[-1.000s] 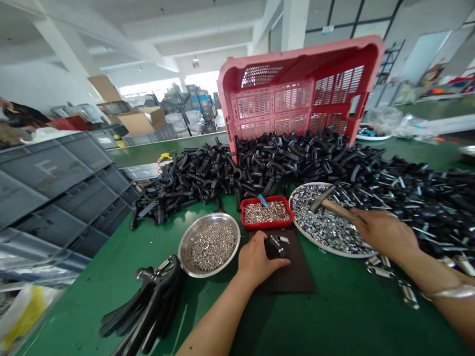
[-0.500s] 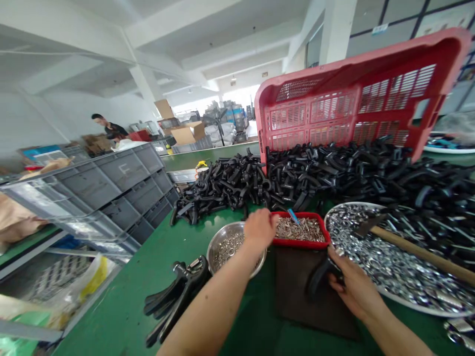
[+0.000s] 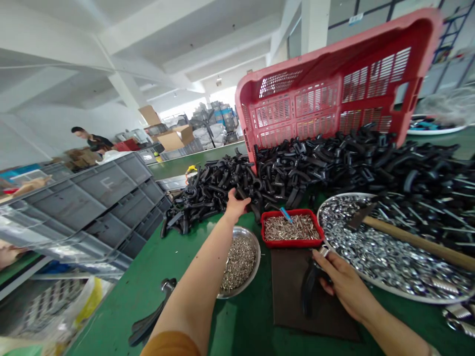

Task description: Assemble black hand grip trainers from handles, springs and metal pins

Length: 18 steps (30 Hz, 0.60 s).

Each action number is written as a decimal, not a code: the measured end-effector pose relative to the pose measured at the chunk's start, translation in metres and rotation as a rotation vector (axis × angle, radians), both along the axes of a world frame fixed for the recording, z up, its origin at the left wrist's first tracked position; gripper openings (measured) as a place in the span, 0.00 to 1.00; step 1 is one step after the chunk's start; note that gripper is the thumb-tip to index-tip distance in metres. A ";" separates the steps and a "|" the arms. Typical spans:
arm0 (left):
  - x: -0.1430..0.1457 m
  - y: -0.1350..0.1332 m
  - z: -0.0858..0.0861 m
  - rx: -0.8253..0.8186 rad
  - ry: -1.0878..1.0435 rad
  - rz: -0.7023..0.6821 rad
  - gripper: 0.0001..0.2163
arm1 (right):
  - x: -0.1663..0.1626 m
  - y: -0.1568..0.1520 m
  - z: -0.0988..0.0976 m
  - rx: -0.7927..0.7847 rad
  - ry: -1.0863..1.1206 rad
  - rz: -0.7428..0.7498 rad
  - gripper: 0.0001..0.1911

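My left hand reaches far forward into the pile of black plastic handles, and its fingers curl around one of them. My right hand grips a black handle part with a metal end over the dark brown mat. A hammer lies unheld across the large round tray of shiny metal pieces. Just behind the mat sits a small red tray of pins. A steel bowl of small metal parts stands under my left forearm.
A tipped red crate stands behind the pile. Grey crates are stacked along the left. Finished black handles lie at the near left on the green table. A person stands far back on the left.
My right hand let go of the hammer and took the black part on the mat. My left hand left the mat, passed over the bowl and reached the black pile.
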State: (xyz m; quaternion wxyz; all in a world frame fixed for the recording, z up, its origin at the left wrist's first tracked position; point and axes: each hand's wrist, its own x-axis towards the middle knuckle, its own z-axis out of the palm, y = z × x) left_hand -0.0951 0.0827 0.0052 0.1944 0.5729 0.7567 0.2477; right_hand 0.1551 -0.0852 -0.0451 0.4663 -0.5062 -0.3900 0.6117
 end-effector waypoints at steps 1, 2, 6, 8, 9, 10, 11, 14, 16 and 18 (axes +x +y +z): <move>0.001 -0.001 0.001 0.033 -0.004 -0.022 0.26 | 0.000 0.000 0.000 -0.001 0.003 -0.002 0.18; 0.002 -0.003 0.001 0.061 0.004 -0.049 0.26 | 0.000 -0.001 0.000 0.002 0.010 -0.004 0.18; 0.010 -0.021 -0.004 0.027 0.107 -0.192 0.17 | 0.001 -0.001 -0.002 0.041 0.036 0.001 0.17; 0.013 -0.029 -0.002 -0.063 0.157 -0.283 0.14 | 0.001 -0.001 -0.003 0.066 0.045 0.007 0.17; 0.015 -0.031 0.000 -0.111 0.190 -0.335 0.13 | 0.001 -0.001 -0.003 0.075 0.049 0.010 0.17; 0.017 -0.033 0.005 -0.156 0.228 -0.387 0.14 | 0.001 -0.002 -0.003 0.082 0.051 0.013 0.17; 0.019 -0.033 0.010 -0.196 0.271 -0.434 0.14 | 0.001 -0.002 -0.003 0.086 0.052 0.014 0.17; 0.028 -0.034 0.024 -0.256 0.424 -0.536 0.19 | 0.001 -0.002 0.000 0.088 0.044 0.016 0.18; 0.036 -0.035 0.029 -0.242 0.518 -0.577 0.18 | 0.001 -0.002 0.002 0.086 0.040 0.022 0.19; 0.041 -0.039 0.031 -0.210 0.572 -0.632 0.15 | 0.001 -0.002 0.003 0.092 0.036 0.026 0.19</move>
